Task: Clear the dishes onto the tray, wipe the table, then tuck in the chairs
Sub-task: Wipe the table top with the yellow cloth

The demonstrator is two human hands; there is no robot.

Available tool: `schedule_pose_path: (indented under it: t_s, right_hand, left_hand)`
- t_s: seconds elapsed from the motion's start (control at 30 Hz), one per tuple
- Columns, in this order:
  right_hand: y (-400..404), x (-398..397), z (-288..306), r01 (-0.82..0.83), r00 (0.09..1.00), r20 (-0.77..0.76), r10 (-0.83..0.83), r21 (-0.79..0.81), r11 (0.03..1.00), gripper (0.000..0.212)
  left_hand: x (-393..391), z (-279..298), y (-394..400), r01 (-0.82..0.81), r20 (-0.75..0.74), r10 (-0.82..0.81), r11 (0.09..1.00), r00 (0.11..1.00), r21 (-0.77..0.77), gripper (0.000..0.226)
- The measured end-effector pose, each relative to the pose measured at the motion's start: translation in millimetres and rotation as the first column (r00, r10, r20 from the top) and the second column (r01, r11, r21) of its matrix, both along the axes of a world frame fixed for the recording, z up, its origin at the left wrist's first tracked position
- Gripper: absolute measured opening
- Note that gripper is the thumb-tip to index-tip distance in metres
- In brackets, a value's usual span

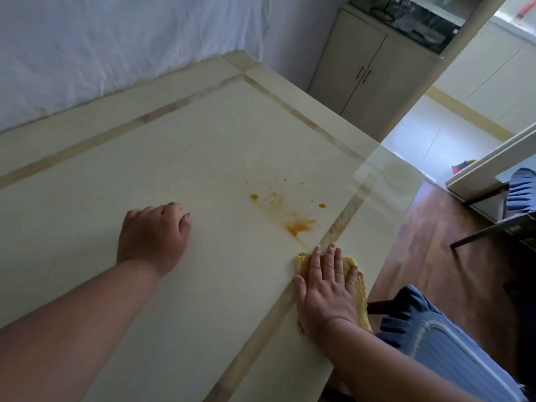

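Right hand (326,288) flat, fingers spread, on the soft yellow cloth (359,288) at the tabletop's (145,158) right edge; press from above, it'll bunch. Left hand (152,236) loosely curled, empty.

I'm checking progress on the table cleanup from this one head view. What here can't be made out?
- Yellow cloth: mostly covered by the right hand; its soiling is hidden.
- Tray and dishes: not in view.
- Table: near and left parts cut off by the frame edge.
- Chair: partly behind the right arm and cut off below.
- Cabinet-top items: too dark and blurred to identify.
- Left hand: palm down, so its underside is hidden.
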State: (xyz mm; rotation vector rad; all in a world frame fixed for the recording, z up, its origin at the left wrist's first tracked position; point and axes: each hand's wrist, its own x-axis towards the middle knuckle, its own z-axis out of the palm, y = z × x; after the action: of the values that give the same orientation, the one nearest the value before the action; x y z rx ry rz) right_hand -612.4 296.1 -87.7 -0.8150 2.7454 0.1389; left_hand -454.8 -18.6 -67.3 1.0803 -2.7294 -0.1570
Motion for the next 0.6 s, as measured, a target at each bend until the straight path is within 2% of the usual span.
schedule_pose_path:
  t_s: [0.2, 0.3, 0.4, 0.5, 0.6]
  right_hand:
    - [-54.0, -49.2, 7.4, -0.298, 0.955, 0.022, 0.297, 0.021, 0.954, 0.084]
    - [-90.2, -72.2, 10.2, -0.481, 0.876, 0.022, 0.481, 0.005, 0.876, 0.084]
    - [-136.6, -98.7, 7.6, -0.65, 0.759, 0.016, 0.651, -0.036, 0.759, 0.082]
    - [-189.6, -119.5, 1.1, -0.736, 0.675, -0.011, 0.737, -0.062, 0.674, 0.082]
    - [-241.1, -130.4, -0.7, -0.771, 0.635, -0.019, 0.772, -0.084, 0.632, 0.081]
  left_hand:
    - [-14.8, -19.9, -49.3, -0.124, -0.078, 0.124, 0.992, 0.989, 0.011, 0.054]
    - [-31.4, -34.4, -67.0, -0.211, -0.115, 0.212, 0.977, 0.97, 0.02, 0.055]
    - [-51.2, -43.4, -73.8, -0.311, -0.093, 0.318, 0.947, 0.944, 0.082, 0.053]
    - [-59.3, -51.0, -70.1, -0.375, -0.077, 0.383, 0.922, 0.921, 0.099, 0.061]
    - [-61.5, -50.0, -62.4, -0.398, -0.042, 0.403, 0.913, 0.914, 0.093, 0.068]
